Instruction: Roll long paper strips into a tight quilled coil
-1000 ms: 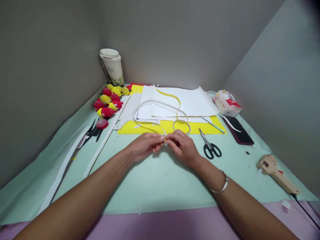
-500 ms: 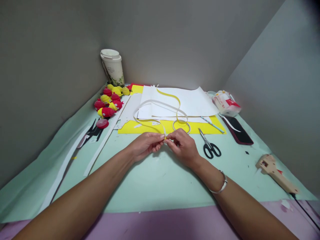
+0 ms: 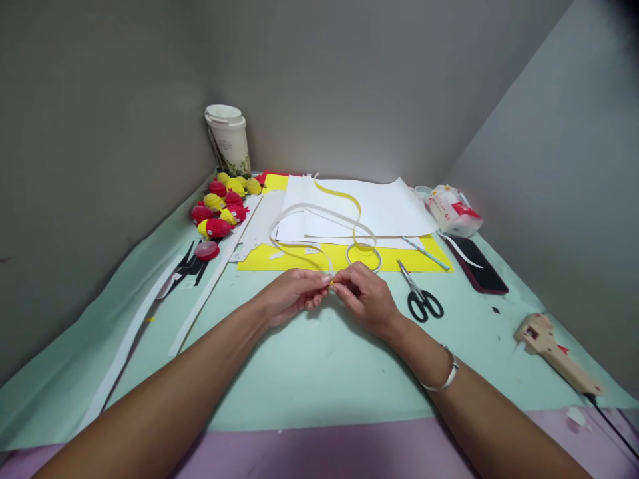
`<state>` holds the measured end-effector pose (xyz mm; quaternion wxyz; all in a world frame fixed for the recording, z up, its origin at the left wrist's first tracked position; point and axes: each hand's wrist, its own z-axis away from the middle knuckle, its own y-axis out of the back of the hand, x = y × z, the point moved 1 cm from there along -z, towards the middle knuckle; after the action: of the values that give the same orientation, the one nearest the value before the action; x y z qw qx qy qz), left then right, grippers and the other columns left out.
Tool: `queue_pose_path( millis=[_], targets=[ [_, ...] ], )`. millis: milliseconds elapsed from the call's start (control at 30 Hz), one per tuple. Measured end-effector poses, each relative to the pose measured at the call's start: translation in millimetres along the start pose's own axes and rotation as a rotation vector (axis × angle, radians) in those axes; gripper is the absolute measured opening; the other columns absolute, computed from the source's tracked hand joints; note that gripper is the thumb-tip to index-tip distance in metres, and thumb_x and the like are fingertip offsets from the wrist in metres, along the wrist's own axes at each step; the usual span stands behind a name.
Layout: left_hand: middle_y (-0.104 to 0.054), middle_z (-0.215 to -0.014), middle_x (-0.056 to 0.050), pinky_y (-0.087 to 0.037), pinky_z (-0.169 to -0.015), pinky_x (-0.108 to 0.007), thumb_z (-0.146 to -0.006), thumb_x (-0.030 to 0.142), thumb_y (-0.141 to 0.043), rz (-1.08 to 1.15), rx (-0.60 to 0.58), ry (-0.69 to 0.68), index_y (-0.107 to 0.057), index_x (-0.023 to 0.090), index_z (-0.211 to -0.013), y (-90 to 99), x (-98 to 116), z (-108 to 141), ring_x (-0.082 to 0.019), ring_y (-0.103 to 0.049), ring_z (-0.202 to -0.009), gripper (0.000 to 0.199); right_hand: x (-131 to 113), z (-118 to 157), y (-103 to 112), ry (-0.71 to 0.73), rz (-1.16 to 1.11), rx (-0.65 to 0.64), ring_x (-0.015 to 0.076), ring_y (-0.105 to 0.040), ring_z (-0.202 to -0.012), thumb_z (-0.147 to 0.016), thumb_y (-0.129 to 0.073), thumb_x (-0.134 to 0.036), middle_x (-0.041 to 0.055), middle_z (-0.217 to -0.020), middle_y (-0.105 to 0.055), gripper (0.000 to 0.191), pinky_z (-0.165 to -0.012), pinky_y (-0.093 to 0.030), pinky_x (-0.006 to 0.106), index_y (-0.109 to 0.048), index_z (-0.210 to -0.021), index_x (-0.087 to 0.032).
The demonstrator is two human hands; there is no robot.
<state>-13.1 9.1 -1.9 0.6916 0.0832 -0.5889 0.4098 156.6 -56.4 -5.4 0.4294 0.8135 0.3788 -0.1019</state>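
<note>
Close together over the mint-green covering (image 3: 294,372), my two hands pinch the end of a long paper strip (image 3: 357,206), yellow on one face and white on the other. The thumb and fingers of my left hand (image 3: 299,293) are closed on it. My right hand (image 3: 363,296) grips the same end from the right, where a bit of yellow shows between the fingertips. From there the strip loops away over the paper sheets in loose curls. Black-handled scissors (image 3: 423,303) lie right of my right hand, blades pointing away.
White sheets (image 3: 354,206) lie on yellow corrugated paper (image 3: 249,259). Red and yellow paper fish (image 3: 217,228) cluster at left, near a lidded cup (image 3: 229,143) and white strips (image 3: 210,299). At right are a phone (image 3: 482,269), a tissue pack (image 3: 454,209) and a glue gun (image 3: 554,352).
The whole view has shifted slightly, with things appearing a little lower. Both hands keep their pinch on the strip's end, with only small finger movement.
</note>
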Motion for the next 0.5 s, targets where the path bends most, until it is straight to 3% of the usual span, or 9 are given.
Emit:
queue_pose_path(
  millis=[500],
  targets=[
    [-0.054,-0.064,-0.001,-0.03,-0.048,-0.018,-0.077,0.037,-0.071,0.01,0.008,0.025,-0.066,0.009,-0.073,-0.6,1.6,1.1,-0.005,-0.044,-0.054,0.029,0.6,0.2,1.3,-0.006,-0.045,-0.054,0.0151,-0.052,-0.072,-0.09,-0.057,-0.022,0.0017,-0.076,-0.056,0.005,-0.065,-0.043,0.027,-0.06,-0.094,-0.019]
  ],
)
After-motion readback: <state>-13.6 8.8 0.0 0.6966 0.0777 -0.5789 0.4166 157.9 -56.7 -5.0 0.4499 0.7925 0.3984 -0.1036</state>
